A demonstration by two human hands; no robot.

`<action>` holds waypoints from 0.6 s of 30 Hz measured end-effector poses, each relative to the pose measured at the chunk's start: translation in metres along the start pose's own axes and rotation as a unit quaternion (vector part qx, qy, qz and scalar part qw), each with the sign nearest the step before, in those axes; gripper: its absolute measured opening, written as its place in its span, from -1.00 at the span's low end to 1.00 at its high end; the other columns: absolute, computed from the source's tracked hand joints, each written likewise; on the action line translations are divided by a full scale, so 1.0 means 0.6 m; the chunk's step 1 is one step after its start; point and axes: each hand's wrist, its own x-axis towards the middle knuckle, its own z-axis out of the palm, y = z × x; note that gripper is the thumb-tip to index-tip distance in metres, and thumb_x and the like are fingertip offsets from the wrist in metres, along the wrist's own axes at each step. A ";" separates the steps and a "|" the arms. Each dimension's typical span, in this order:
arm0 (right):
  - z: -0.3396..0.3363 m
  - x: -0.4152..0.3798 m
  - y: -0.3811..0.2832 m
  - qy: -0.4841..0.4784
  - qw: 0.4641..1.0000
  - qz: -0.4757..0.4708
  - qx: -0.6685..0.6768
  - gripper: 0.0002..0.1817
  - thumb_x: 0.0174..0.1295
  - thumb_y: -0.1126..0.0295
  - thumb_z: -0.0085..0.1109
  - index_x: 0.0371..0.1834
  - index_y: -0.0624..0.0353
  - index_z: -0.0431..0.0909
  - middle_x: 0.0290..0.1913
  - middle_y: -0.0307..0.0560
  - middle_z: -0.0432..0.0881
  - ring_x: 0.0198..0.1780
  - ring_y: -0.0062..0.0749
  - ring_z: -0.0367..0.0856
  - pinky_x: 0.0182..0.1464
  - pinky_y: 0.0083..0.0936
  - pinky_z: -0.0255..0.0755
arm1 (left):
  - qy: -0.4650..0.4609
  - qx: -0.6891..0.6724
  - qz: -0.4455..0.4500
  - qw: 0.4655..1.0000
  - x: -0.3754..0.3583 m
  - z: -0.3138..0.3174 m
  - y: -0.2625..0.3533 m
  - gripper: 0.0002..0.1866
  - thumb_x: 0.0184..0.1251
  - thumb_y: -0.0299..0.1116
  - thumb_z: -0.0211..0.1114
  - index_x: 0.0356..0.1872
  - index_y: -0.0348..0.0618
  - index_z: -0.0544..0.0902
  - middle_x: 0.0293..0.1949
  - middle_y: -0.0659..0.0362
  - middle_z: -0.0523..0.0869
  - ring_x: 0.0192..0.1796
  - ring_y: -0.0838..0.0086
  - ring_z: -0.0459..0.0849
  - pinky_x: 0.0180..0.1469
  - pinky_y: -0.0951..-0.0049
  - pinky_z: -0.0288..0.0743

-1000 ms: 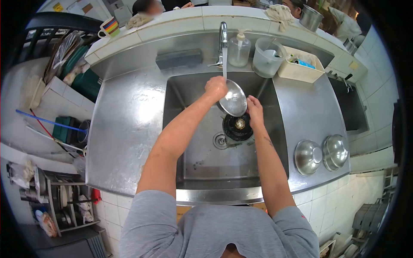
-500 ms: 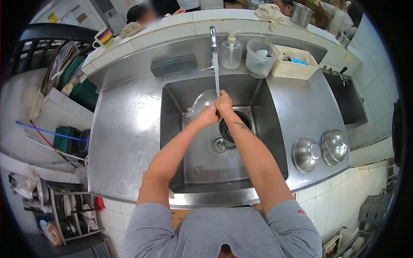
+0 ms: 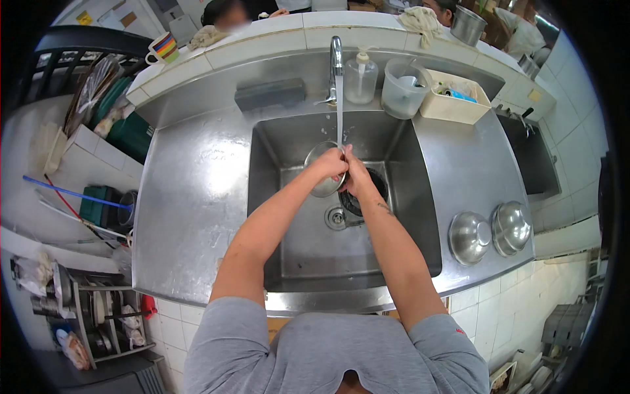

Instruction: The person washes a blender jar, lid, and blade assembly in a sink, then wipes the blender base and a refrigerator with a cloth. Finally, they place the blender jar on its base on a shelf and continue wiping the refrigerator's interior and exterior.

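I stand at a steel sink (image 3: pixel 400 217) with water running from the tap (image 3: pixel 336 49). My left hand (image 3: pixel 330 162) grips a small round steel bowl (image 3: pixel 320 185) by its rim, held under the stream over the sink basin. My right hand (image 3: pixel 357 172) presses against the bowl beside the left hand, fingers on it. A dark round strainer (image 3: pixel 376 182) sits in the basin floor just behind my right hand, next to the drain (image 3: pixel 335 217).
Two steel bowls (image 3: pixel 470 238) (image 3: pixel 510 227) lie upside down on the right counter. Behind the sink stand a soap bottle (image 3: pixel 360 77), a clear jug (image 3: pixel 402 87) and a cream tub (image 3: pixel 455 98). A striped mug (image 3: pixel 163 47) sits on the ledge; other people are beyond it.
A second ago the bowl was held higher, face toward me, with hands apart. It then tipped left under the stream; now both hands are together on it, lower in the basin.
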 end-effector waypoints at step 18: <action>0.020 0.019 0.006 -0.063 0.986 0.014 0.154 -0.16 0.06 -0.37 -0.15 0.29 -0.03 0.18 0.29 0.00 0.24 0.22 0.15 0.25 0.02 0.32 0.12 | 0.254 0.173 0.014 0.952 -0.001 -0.037 0.074 -0.71 0.12 -0.35 0.06 -0.30 -0.42 0.56 -0.17 -0.30 0.56 -0.06 -0.09 0.54 -0.03 0.15 0.43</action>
